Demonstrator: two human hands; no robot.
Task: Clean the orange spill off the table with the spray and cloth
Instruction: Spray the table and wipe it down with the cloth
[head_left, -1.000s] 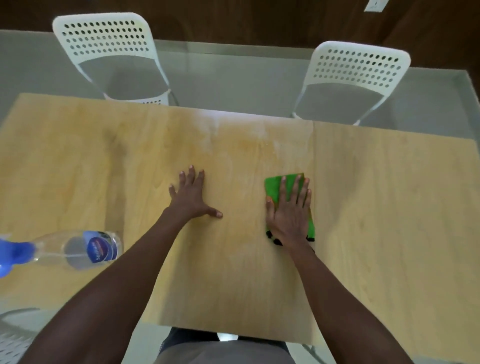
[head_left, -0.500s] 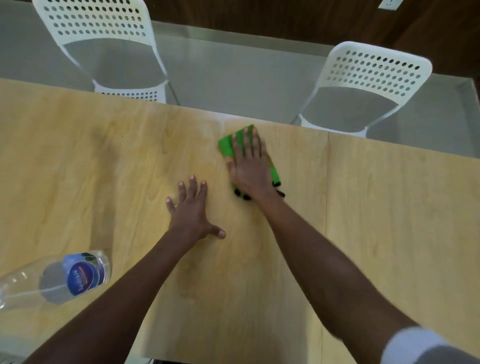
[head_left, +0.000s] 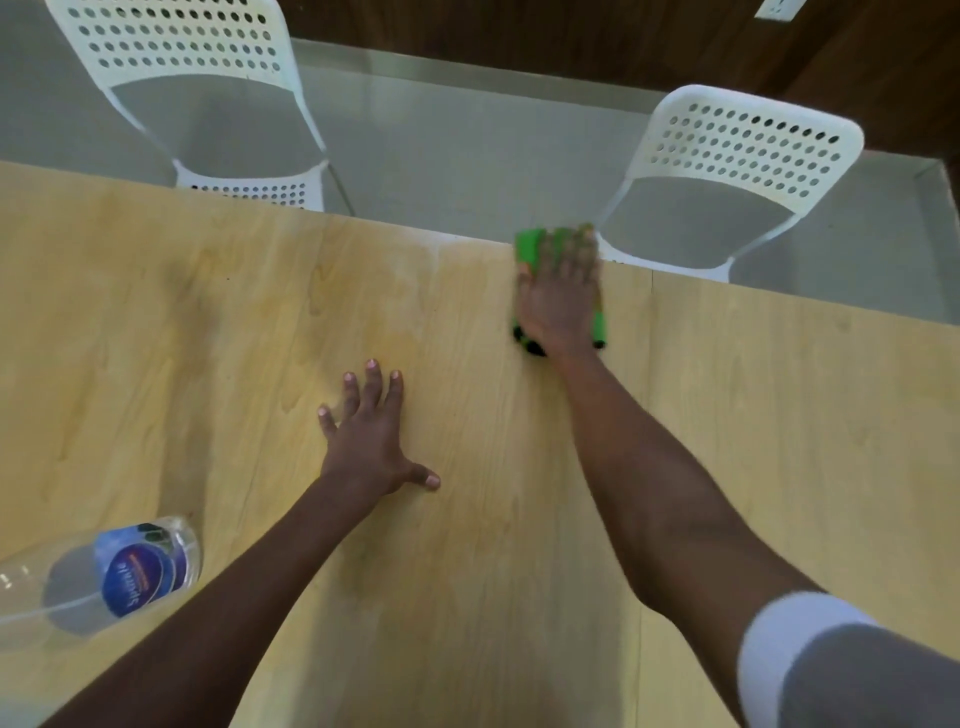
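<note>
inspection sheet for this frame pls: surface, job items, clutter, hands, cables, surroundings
Surface: wooden table, faint orange smear left of the cloth.
Job's things: green cloth flat at the far edge; spray bottle lying on its side, near left.
Clutter: nothing seen.
Hands: right hand pressed flat on the cloth; left hand flat on the bare table, fingers spread.
Cables: nothing seen.
Surroundings: two white perforated chairs beyond the table, grey floor, wall outlet.

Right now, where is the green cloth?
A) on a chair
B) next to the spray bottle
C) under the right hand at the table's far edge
C: the right hand presses flat on the green cloth at the wooden table's far edge.
</note>
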